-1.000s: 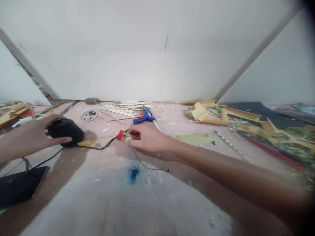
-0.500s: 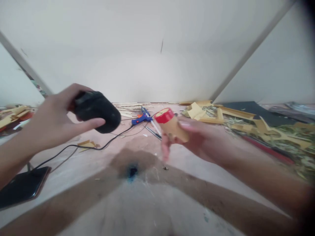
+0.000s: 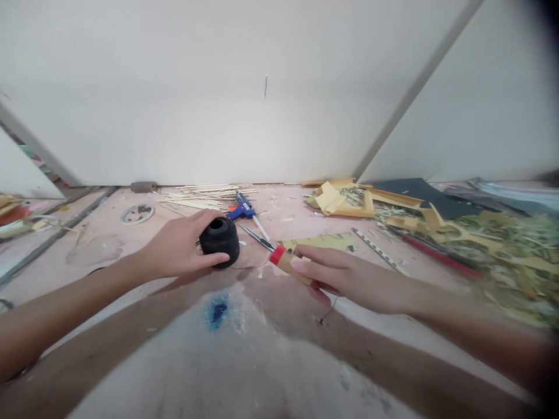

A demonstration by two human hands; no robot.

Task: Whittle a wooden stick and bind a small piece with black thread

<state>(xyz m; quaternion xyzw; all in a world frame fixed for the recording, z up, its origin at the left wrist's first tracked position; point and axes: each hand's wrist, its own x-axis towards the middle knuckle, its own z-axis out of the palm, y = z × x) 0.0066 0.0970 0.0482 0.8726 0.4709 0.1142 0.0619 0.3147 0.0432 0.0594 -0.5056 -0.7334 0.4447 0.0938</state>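
My left hand [image 3: 177, 250] grips a black rounded object [image 3: 220, 241] and holds it down on the pink floor [image 3: 109, 238]. My right hand [image 3: 349, 276] lies over a tan cylinder with a red cap [image 3: 286, 263], its fingers stretched along it, low over the floor. A thin black wire [image 3: 327, 311] trails under my right hand. Scissors [image 3: 257, 237] lie just behind the cylinder.
A blue glue gun [image 3: 241, 209] and a pile of thin wooden sticks [image 3: 205, 196] lie by the white wall. Yellow cardboard scraps [image 3: 340, 201], a dark sheet [image 3: 419, 189] and green shredded material [image 3: 502, 233] fill the right. A round ring [image 3: 137, 213] lies at the left. A blue stain [image 3: 217, 308] marks the floor.
Both hands came down from mid-air to the floor. The black object is now set down further right, near the scissors. The view shifted, and the phone left the frame.
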